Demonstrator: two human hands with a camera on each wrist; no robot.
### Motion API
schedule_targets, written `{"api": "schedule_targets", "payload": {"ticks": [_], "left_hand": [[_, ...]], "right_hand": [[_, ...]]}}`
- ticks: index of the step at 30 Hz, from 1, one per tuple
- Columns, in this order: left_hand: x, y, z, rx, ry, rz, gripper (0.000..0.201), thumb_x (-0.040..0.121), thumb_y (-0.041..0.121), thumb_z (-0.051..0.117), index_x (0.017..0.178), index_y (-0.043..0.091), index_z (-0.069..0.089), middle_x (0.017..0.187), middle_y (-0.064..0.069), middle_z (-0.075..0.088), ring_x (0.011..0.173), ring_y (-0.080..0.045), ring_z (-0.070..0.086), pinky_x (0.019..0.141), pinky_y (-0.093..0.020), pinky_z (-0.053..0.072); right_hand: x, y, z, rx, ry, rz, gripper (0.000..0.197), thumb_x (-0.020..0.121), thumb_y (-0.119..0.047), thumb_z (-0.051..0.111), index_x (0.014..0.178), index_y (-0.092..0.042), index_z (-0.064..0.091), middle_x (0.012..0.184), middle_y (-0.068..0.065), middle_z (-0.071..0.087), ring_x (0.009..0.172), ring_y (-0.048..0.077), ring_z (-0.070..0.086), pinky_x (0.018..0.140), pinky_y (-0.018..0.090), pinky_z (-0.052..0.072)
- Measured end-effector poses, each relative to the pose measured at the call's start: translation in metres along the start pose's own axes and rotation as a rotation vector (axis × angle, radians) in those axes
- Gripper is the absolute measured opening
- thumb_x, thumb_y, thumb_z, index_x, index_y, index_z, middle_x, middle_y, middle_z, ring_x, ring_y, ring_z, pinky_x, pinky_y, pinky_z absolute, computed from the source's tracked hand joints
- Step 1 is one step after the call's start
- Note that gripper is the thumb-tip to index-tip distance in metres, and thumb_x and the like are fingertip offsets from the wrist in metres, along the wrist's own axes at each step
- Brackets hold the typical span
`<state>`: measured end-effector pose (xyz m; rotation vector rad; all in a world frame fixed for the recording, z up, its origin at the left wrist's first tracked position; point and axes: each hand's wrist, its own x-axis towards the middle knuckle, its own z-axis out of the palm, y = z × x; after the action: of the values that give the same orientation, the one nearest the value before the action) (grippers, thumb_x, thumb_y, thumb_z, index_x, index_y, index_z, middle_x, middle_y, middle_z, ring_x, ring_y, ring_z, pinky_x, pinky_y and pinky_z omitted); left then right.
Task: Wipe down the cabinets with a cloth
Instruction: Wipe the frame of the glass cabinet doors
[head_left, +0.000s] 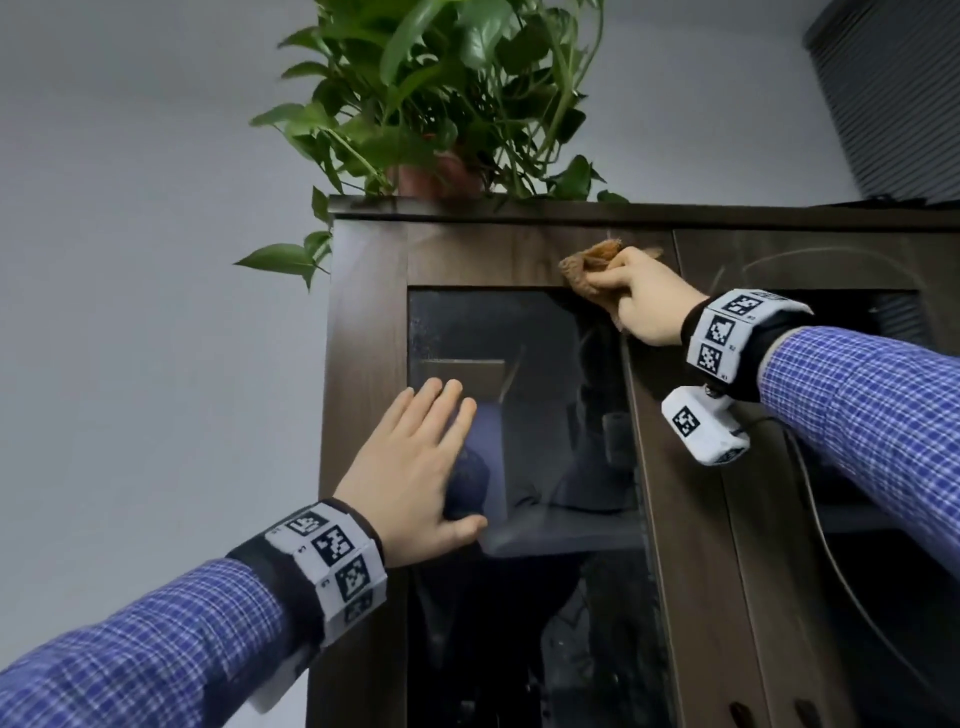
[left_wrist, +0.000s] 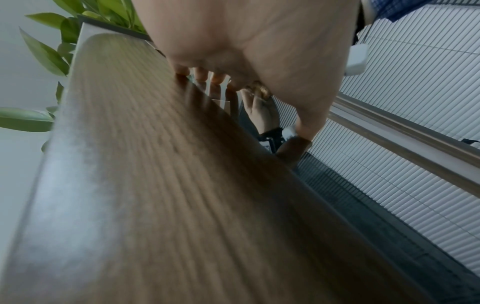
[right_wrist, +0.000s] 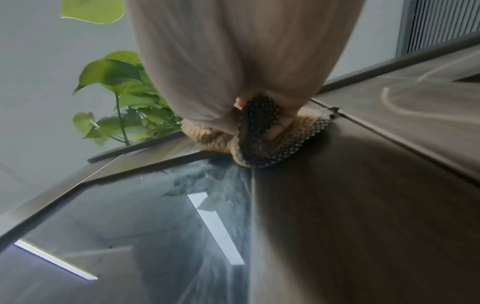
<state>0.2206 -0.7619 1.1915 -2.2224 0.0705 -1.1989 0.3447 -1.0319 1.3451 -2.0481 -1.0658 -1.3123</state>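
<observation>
A tall dark-wood cabinet (head_left: 363, 364) with glass doors fills the head view. My right hand (head_left: 639, 296) grips a bunched tan and orange cloth (head_left: 587, 265) and presses it on the wooden top rail of the left door, just above the glass pane (head_left: 545, 405). In the right wrist view the fingers curl round the cloth (right_wrist: 259, 139) at the pane's upper right corner. My left hand (head_left: 415, 467) lies flat with straight fingers on the left door's glass and frame. In the left wrist view its fingertips (left_wrist: 202, 76) touch the door frame (left_wrist: 155, 185).
A potted green plant (head_left: 441, 104) stands on the cabinet top, its leaves hanging over the left corner. The right door (head_left: 779, 467) shows wipe streaks. A grey wall lies to the left, window blinds (head_left: 893, 93) at the upper right.
</observation>
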Motion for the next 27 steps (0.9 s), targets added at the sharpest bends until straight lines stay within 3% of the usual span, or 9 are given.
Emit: {"api": "schedule_targets", "payload": {"ticks": [3, 6, 10, 14, 16, 19, 22, 25, 27], "left_hand": [[0.001, 0.008, 0.000, 0.006, 0.004, -0.043, 0.116, 0.071, 0.079, 0.044, 0.159, 0.008, 0.018, 0.166, -0.017, 0.013, 0.154, -0.036, 0.007, 0.124, -0.053, 0.012], [0.001, 0.016, 0.000, 0.019, 0.002, -0.079, 0.117, 0.068, 0.077, 0.044, 0.158, 0.007, 0.019, 0.166, -0.018, 0.012, 0.154, -0.037, 0.006, 0.123, -0.056, 0.010], [0.002, 0.026, 0.002, 0.014, -0.005, -0.135, 0.118, 0.065, 0.074, 0.045, 0.156, 0.003, 0.021, 0.165, -0.022, 0.012, 0.153, -0.040, 0.006, 0.122, -0.059, 0.010], [0.004, 0.047, 0.001, -0.027, -0.026, -0.206, 0.117, 0.068, 0.072, 0.048, 0.156, 0.003, 0.015, 0.164, -0.025, 0.007, 0.151, -0.044, 0.004, 0.122, -0.060, 0.010], [0.003, 0.060, 0.001, -0.055, -0.051, -0.219, 0.114, 0.070, 0.070, 0.047, 0.157, 0.005, 0.012, 0.163, -0.027, 0.004, 0.151, -0.046, 0.001, 0.122, -0.060, 0.008], [0.000, 0.073, 0.001, -0.088, -0.072, -0.231, 0.109, 0.074, 0.067, 0.049, 0.157, 0.007, 0.012, 0.163, -0.029, 0.002, 0.151, -0.047, -0.001, 0.122, -0.058, 0.007], [0.002, 0.079, -0.006, -0.112, -0.084, -0.202, 0.106, 0.077, 0.064, 0.051, 0.158, 0.007, 0.013, 0.164, -0.026, 0.005, 0.151, -0.046, 0.002, 0.123, -0.056, 0.010], [0.008, 0.090, -0.012, -0.121, -0.077, -0.109, 0.105, 0.075, 0.061, 0.052, 0.158, 0.006, 0.018, 0.164, -0.023, 0.013, 0.152, -0.042, 0.008, 0.124, -0.053, 0.013], [0.017, 0.105, -0.014, -0.147, -0.061, -0.080, 0.103, 0.072, 0.058, 0.054, 0.157, 0.006, 0.024, 0.163, -0.022, 0.019, 0.151, -0.041, 0.014, 0.124, -0.052, 0.016]], "right_hand": [[-0.047, 0.005, 0.010, -0.006, -0.028, -0.094, 0.043, 0.089, 0.010, 0.048, 0.119, -0.011, 0.070, 0.110, -0.005, 0.045, 0.113, 0.015, 0.046, 0.102, 0.015, 0.024], [-0.098, 0.013, 0.036, 0.049, -0.018, -0.145, 0.044, 0.086, 0.012, 0.048, 0.118, -0.008, 0.071, 0.105, 0.000, 0.046, 0.108, 0.013, 0.047, 0.105, 0.017, 0.026], [-0.173, 0.013, 0.065, 0.097, -0.135, -0.105, 0.048, 0.084, 0.011, 0.048, 0.121, -0.012, 0.069, 0.103, -0.002, 0.045, 0.098, -0.005, 0.040, 0.100, 0.005, 0.022], [-0.256, 0.015, 0.095, 0.010, -0.338, -0.136, 0.048, 0.086, 0.000, 0.052, 0.125, -0.023, 0.067, 0.108, 0.003, 0.048, 0.100, 0.015, 0.043, 0.095, 0.023, 0.031], [-0.280, 0.016, 0.102, -0.031, -0.435, -0.154, 0.049, 0.088, -0.004, 0.050, 0.130, -0.027, 0.062, 0.112, 0.005, 0.049, 0.104, 0.020, 0.045, 0.096, 0.028, 0.036], [-0.284, 0.015, 0.100, -0.067, -0.497, -0.159, 0.052, 0.094, -0.006, 0.047, 0.140, -0.029, 0.053, 0.116, 0.002, 0.046, 0.106, 0.020, 0.044, 0.098, 0.033, 0.039], [-0.273, 0.016, 0.086, -0.151, -0.493, -0.278, 0.054, 0.093, -0.006, 0.047, 0.143, -0.026, 0.045, 0.116, 0.003, 0.042, 0.099, 0.020, 0.042, 0.091, 0.032, 0.041], [-0.250, 0.023, 0.064, -0.103, -0.307, -0.296, 0.038, 0.094, -0.017, 0.039, 0.128, -0.008, 0.052, 0.116, 0.004, 0.044, 0.097, 0.014, 0.041, 0.094, 0.028, 0.042], [-0.234, 0.034, 0.053, -0.028, -0.209, -0.213, 0.047, 0.094, -0.035, 0.032, 0.127, -0.009, 0.054, 0.122, -0.002, 0.046, 0.107, 0.012, 0.046, 0.097, 0.030, 0.044]]}}
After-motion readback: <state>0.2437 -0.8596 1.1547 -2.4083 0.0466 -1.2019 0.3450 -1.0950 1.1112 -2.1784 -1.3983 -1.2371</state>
